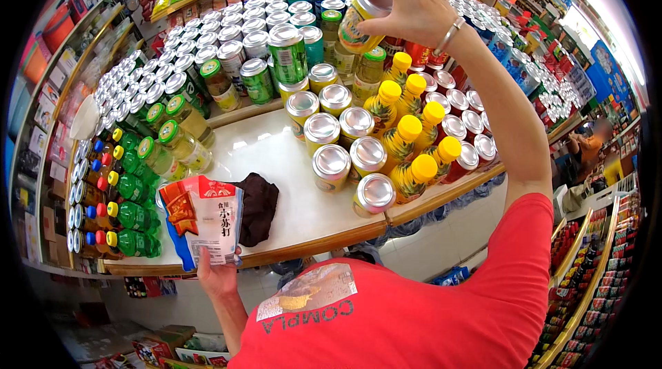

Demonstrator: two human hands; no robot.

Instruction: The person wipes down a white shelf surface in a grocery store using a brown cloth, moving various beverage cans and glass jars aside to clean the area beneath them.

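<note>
My right hand grips a yellow drink can near its silver end, tilted above the bottles and cans at the back of the counter. In my left hand is a white, red and blue plastic packet bearing writing, held up at the counter's front edge. A crumpled dark cloth lies just right of the packet, partly hidden by it. Several yellow cans with silver tops stand on the white counter. Beside them are yellow-capped pineapple-shaped bottles.
Green-lidded glass jars and lying green plastic bottles occupy the left side. Behind stand dense rows of silver-topped cans, with a green can raised in front. Red cans are at the right. A person sits farther off.
</note>
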